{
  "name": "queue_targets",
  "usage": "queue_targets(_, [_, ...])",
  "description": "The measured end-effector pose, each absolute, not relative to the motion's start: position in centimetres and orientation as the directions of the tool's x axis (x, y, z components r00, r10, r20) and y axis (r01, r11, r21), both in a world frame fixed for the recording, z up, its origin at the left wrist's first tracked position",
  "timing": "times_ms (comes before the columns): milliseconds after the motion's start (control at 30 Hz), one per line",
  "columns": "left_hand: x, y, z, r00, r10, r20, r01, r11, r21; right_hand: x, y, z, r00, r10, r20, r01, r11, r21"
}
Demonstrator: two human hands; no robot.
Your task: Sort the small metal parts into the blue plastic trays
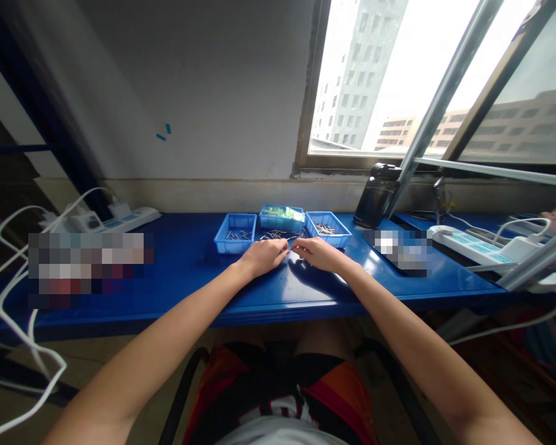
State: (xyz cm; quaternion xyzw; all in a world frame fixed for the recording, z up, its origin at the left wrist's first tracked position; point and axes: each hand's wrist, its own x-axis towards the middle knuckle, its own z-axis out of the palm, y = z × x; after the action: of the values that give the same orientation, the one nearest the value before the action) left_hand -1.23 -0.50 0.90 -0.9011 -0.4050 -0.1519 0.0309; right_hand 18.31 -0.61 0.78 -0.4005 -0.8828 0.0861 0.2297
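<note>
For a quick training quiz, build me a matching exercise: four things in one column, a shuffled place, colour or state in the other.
Things:
1. Bottle
2. Rear bin
3. Right bin
4. Left hand

Descriptions:
A. Holds many slim, silvery pieces
B. Close beside the right hand
C. Black
D. Holds something green

Pairs: 1-C, 2-D, 3-A, 4-B

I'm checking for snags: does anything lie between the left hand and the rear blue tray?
Yes: loose, thin, dark-looking pieces lie on the blue table, beyond the left hand and in front of the rear blue tray.
</note>
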Motion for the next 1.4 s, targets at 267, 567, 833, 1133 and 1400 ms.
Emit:
queue_targets(267, [-1.2,-0.7,1.0,0.589,0.771,0.241,0.776,-0.623,0.096,18.6,-0.1,0.5,-0.537,0.766,0.354,0.725,0.633,-0.271])
queue_targets(567, [-1.2,-0.8,1.3,0.62,0.728,0.294,0.741,-0.666,0.087,18.6,0.1,0.1,-0.56,0.759,0.333,0.729,0.642,-0.239])
queue_targets(833, [-1.1,-0.7,1.0,0.668,0.657,0.35,0.677,-0.731,0.08,18.2,0.0,0.1,-0.613,0.71,0.348,0.69,0.695,-0.202])
queue_targets(1133, [-1.2,-0.4,0.8,0.612,0.711,0.346,0.743,-0.667,0.055,18.6,0.0,0.2,-0.517,0.778,0.356,0.759,0.609,-0.228])
queue_targets(1400, [-1.4,-0.1,0.4,0.622,0.741,0.254,0.76,-0.649,0.032,18.1,-1.0,1.0,-0.532,0.711,0.459,0.694,0.677,-0.244])
